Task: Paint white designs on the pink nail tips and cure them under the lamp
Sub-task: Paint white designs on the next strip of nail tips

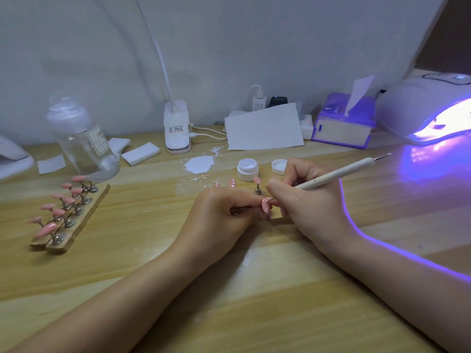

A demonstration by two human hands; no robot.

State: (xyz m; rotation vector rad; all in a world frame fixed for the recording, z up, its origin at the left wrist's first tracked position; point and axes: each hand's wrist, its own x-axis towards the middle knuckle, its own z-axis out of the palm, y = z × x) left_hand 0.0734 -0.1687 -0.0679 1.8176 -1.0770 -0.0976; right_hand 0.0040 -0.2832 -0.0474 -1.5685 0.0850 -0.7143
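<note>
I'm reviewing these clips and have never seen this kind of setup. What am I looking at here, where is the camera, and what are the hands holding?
No machine: one head-worn camera looks down at a person's bare hands over a wooden table. The left hand pinches a pink nail tip on its small stand. The right hand grips a white dotting pen, its point at that tip. Left is a wooden rack of pink tips; behind the hands, an open white jar and its lid. The glowing violet curing lamp sits far right.

A pink nail tip (266, 204) with white dots meets the white pen (331, 177); more pink tips (61, 207) stand on a wooden holder (84, 220); the lamp (430, 110) glows purple.
</note>
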